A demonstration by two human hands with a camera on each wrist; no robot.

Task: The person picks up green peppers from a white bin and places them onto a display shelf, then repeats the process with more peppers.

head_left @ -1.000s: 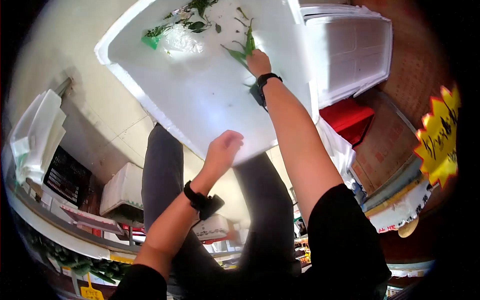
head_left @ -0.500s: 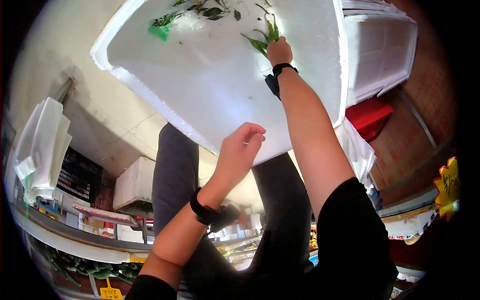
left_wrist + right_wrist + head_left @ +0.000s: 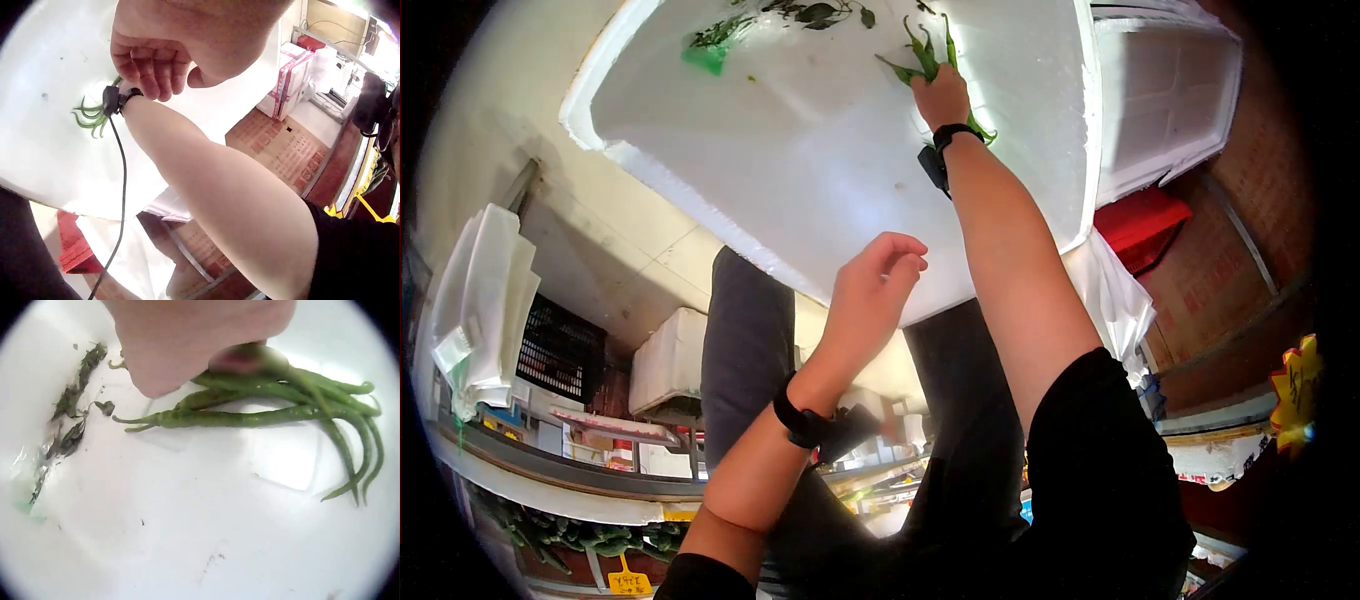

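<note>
Inside a white foam box (image 3: 820, 180), my right hand (image 3: 943, 95) grips a bunch of long green chili peppers (image 3: 250, 417). In the right wrist view their stem ends stick out to the left of the fist, and their curved tips bend down on the right. Part of the bunch is hidden behind the fingers. My left hand (image 3: 880, 275) hovers over the near edge of the box, holding nothing. Its fingers (image 3: 165, 69) hang loosely bent in the left wrist view, overlapping the right wrist there.
Wilted dark leaves (image 3: 74, 387) and a scrap of clear and green plastic (image 3: 705, 55) lie at the box's far left. To the right are another white foam box (image 3: 1165, 100) and a red container (image 3: 1140, 228). A black crate (image 3: 565, 345) stands at the left.
The view has shifted, and the box with both hands now sits differently in it. The peppers now show on both sides of my right fist. My left hand stays by the near edge.
</note>
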